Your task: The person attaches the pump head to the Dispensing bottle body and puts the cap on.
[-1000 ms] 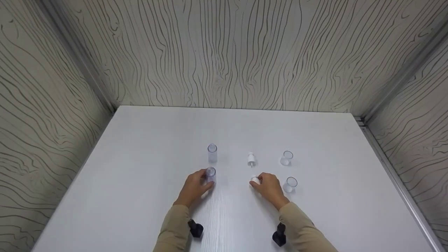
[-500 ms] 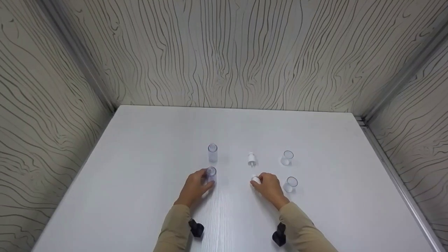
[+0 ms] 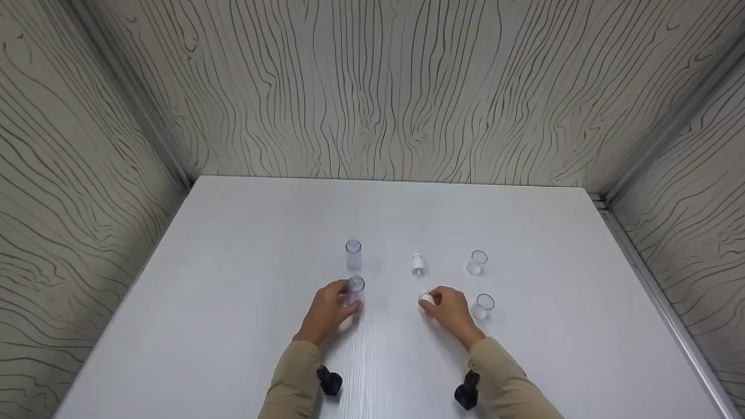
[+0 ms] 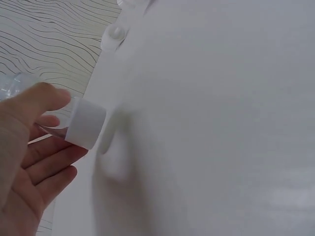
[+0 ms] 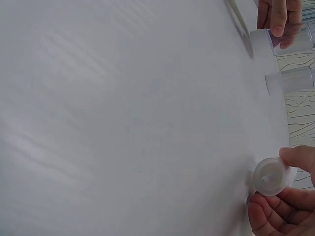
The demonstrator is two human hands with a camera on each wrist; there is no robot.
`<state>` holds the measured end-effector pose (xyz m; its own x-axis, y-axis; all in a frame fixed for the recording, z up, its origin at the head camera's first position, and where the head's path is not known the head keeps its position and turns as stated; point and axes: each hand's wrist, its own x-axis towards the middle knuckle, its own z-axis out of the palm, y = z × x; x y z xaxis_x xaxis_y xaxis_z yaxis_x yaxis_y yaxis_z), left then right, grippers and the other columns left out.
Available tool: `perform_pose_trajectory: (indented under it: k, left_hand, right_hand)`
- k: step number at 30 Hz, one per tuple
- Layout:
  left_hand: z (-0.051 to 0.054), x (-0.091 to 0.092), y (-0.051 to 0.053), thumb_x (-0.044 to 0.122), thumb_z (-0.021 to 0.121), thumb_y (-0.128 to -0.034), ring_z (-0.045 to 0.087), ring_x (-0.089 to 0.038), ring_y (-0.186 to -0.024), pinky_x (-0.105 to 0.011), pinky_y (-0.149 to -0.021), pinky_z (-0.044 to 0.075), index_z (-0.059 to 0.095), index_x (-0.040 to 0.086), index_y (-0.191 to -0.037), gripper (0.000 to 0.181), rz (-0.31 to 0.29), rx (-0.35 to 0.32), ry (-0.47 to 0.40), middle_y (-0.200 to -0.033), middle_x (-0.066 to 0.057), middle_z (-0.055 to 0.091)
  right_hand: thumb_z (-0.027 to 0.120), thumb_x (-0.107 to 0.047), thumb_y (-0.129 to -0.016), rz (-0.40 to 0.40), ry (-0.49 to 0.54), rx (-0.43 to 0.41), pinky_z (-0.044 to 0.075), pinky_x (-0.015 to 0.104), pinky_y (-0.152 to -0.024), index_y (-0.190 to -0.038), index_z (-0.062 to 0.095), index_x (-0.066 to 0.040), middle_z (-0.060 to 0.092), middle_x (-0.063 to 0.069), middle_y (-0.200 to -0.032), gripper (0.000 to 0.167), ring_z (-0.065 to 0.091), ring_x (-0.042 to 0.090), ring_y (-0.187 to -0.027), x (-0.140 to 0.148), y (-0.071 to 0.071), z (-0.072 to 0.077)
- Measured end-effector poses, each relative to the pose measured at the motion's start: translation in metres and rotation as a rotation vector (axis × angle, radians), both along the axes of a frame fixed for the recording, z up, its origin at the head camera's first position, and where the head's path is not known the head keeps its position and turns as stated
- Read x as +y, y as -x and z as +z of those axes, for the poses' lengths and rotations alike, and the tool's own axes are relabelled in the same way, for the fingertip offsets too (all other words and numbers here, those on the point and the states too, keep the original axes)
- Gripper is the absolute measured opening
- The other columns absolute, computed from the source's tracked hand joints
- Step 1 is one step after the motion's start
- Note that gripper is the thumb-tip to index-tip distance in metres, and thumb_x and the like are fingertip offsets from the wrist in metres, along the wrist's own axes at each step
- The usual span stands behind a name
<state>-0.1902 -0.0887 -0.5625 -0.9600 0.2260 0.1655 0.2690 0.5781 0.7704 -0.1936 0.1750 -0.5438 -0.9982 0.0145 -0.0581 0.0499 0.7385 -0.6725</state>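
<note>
Clear bottle (image 3: 356, 288) gripped in left hand (image 3: 327, 308), white pump head (image 5: 269, 178) pinched in right hand (image 3: 453, 309), short of far edge of worktop (image 3: 244, 233). No top fitted yet; far bottle (image 3: 353, 259) likewise.

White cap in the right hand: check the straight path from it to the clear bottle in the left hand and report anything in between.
Nothing visible is in the way: only bare table shows between the white cap and the clear bottle. The second bottle stands beyond, off that line.
</note>
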Motion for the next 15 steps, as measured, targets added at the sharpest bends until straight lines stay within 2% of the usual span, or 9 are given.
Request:
perform_pose_trajectory:
  k: [5,9,15]
  left_hand:
    - [-0.001,0.004,0.000,0.013,0.071,-0.0861,0.066,-0.031,-0.107,-0.042,-0.095,0.054,0.059,-0.005,-0.119,0.039,-0.014,0.028,-0.027,-0.115,-0.019,0.067]
    - [0.000,0.007,0.000,0.013,0.071,-0.0853,0.066,-0.031,-0.107,-0.042,-0.095,0.054,0.060,-0.004,-0.118,0.039,-0.010,0.010,-0.025,-0.114,-0.018,0.068]
    - [0.003,0.013,-0.002,0.016,0.070,-0.0864,0.066,-0.029,-0.109,-0.042,-0.096,0.053,0.061,-0.001,-0.121,0.040,-0.014,-0.050,-0.005,-0.115,-0.016,0.069]
  right_hand:
    - [0.074,-0.014,-0.082,-0.021,0.035,-0.035,0.052,0.032,-0.071,-0.097,0.068,0.007,0.069,0.016,-0.087,0.026,0.061,0.019,-0.079,0.002,0.002,0.003]
    - [0.074,-0.014,-0.081,-0.043,0.076,-0.084,0.053,0.029,-0.070,-0.098,0.068,0.006,0.069,0.017,-0.090,0.027,0.062,0.019,-0.080,0.002,0.005,0.007]
    - [0.074,-0.015,-0.081,-0.079,0.169,-0.177,0.052,0.023,-0.064,-0.103,0.067,0.005,0.069,0.016,-0.093,0.030,0.063,0.015,-0.077,0.003,0.007,0.012]
